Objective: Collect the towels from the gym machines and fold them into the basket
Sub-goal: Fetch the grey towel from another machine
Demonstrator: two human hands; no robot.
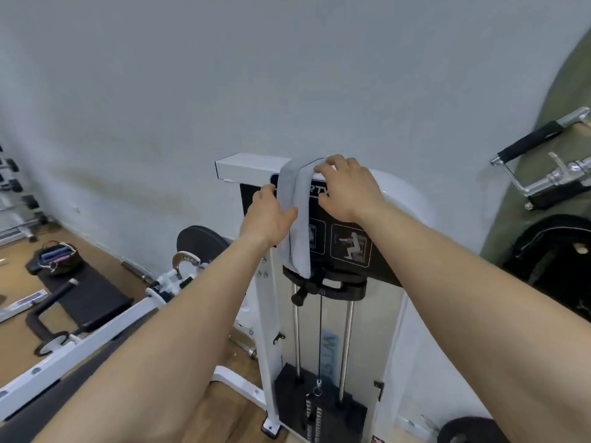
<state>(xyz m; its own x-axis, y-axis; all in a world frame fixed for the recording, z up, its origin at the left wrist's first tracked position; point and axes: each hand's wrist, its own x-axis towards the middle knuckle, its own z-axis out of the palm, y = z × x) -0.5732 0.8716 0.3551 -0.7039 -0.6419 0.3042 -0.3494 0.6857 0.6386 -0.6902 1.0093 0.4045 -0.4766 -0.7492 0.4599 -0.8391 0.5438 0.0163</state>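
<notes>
Head view: towel [295, 212] between both hands (draped).

Pale wall [160, 75] — wooden floor [19, 257], black bench [92, 295].

Grey folded cloth towel [294, 215] draped over the white metal machine top bar [248, 166], left hand [270, 215] grip on its left edge, right hand [347, 188] grip at its top right, dark round woven basket [57, 259] on the black padded bench [86, 292] far left of both grips and lower, black weight stack [319, 410] below them.
</notes>
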